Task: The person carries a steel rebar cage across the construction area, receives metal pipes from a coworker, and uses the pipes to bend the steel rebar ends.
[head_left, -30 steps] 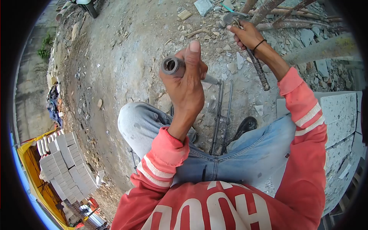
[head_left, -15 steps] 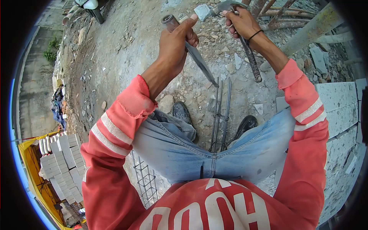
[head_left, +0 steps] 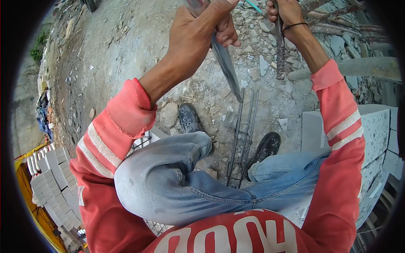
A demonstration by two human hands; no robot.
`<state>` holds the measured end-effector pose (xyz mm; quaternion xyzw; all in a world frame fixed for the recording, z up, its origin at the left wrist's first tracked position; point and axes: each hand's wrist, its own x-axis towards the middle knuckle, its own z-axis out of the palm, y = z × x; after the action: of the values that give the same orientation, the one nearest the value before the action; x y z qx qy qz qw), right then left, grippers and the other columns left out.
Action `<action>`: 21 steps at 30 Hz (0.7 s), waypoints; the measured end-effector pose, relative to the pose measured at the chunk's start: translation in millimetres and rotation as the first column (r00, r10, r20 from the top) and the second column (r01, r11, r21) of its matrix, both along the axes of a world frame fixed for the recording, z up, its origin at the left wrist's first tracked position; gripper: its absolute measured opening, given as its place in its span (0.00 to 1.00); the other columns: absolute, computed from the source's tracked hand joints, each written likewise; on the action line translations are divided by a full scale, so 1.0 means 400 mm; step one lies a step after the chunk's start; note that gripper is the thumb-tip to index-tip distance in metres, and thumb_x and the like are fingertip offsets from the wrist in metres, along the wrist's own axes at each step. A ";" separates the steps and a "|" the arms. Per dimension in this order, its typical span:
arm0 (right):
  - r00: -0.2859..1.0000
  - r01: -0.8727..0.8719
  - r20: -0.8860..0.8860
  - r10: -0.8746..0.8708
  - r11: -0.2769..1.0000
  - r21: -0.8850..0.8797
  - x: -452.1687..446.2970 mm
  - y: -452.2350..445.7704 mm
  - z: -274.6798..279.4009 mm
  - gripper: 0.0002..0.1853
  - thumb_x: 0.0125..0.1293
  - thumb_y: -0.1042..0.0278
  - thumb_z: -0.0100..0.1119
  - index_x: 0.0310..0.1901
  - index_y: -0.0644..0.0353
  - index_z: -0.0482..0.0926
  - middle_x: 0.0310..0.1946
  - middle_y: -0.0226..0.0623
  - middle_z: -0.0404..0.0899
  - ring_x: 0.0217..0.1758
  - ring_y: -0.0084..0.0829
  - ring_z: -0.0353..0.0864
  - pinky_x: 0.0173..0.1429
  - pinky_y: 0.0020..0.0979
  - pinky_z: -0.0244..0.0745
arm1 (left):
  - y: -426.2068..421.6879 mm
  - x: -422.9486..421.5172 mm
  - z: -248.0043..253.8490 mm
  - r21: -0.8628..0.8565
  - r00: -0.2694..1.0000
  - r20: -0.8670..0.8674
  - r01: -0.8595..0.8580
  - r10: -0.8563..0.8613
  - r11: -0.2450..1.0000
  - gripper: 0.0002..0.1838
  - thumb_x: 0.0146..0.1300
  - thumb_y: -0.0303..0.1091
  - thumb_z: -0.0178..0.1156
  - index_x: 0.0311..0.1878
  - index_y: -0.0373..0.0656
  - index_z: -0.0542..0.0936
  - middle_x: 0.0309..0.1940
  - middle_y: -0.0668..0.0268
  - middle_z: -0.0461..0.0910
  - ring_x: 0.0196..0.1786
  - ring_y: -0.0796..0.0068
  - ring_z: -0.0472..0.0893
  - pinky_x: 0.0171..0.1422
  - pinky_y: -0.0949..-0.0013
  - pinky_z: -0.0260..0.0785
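My left hand [head_left: 196,36] is wrapped round a grey metal tool [head_left: 224,63] with a tapering body. Its pointed end slants down and right to the top of a narrow rebar frame [head_left: 241,137] on the ground between my shoes. My right hand [head_left: 287,16], at the top right, grips the dark rod-like handle [head_left: 280,46] of a hammer. The hammer's head is out of view above, and the handle's free end hangs down over the rubble.
Pale blocks [head_left: 373,126] are stacked at my right. Rusty pipes [head_left: 367,68] lie at the upper right among broken stones. More blocks [head_left: 52,181] stand at the lower left beside a yellow sheet [head_left: 29,196]. Another rebar mesh shows by my left knee.
My left hand has swung up and outward, turning the tool from nearly end-on to slanting with its point toward the rebar. The hammer has risen partly out of view. My left knee has shifted outward.
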<state>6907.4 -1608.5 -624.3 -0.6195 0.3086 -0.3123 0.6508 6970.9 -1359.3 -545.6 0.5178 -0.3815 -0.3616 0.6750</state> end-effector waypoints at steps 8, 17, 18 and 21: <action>0.974 0.195 0.037 -0.223 0.913 0.359 -0.005 0.079 -0.199 0.18 0.71 0.51 0.62 0.40 0.56 0.67 0.23 0.25 0.66 0.19 0.17 0.63 0.20 0.22 0.60 | -0.012 -0.012 -0.045 0.002 0.972 -0.187 -0.144 0.141 0.990 0.18 0.79 0.39 0.46 0.30 0.43 0.71 0.17 0.67 0.68 0.21 0.75 0.68 0.27 0.72 0.63; 0.966 0.250 -0.061 -0.250 0.851 0.462 -0.021 0.111 -0.311 0.18 0.72 0.52 0.60 0.36 0.55 0.66 0.23 0.26 0.64 0.19 0.18 0.61 0.21 0.23 0.58 | 0.008 -0.016 0.007 -0.144 0.883 -0.354 -0.379 0.310 0.914 0.32 0.75 0.64 0.36 0.27 0.46 0.69 0.07 0.68 0.61 0.08 0.75 0.58 0.14 0.70 0.52; 0.969 0.241 -0.067 -0.237 0.853 0.463 -0.021 0.114 -0.319 0.18 0.72 0.52 0.60 0.36 0.55 0.66 0.23 0.26 0.64 0.19 0.18 0.61 0.21 0.23 0.58 | 0.008 -0.014 0.012 -0.128 0.871 -0.359 -0.403 0.337 0.906 0.33 0.75 0.65 0.35 0.26 0.46 0.69 0.07 0.68 0.61 0.07 0.76 0.58 0.13 0.70 0.52; 0.982 0.186 -0.063 -0.180 0.833 0.521 -0.011 0.092 -0.358 0.18 0.73 0.55 0.59 0.37 0.57 0.63 0.23 0.28 0.64 0.19 0.19 0.60 0.20 0.25 0.57 | 0.007 -0.026 0.043 -0.038 0.841 -0.290 -0.487 0.457 0.872 0.31 0.75 0.60 0.39 0.23 0.46 0.68 0.08 0.69 0.62 0.09 0.76 0.59 0.14 0.71 0.52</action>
<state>6902.8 -1571.7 -767.4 -0.3881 0.4434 -0.2734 0.7603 6960.6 -1356.4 -528.3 0.5032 -0.1651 -0.2300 0.8165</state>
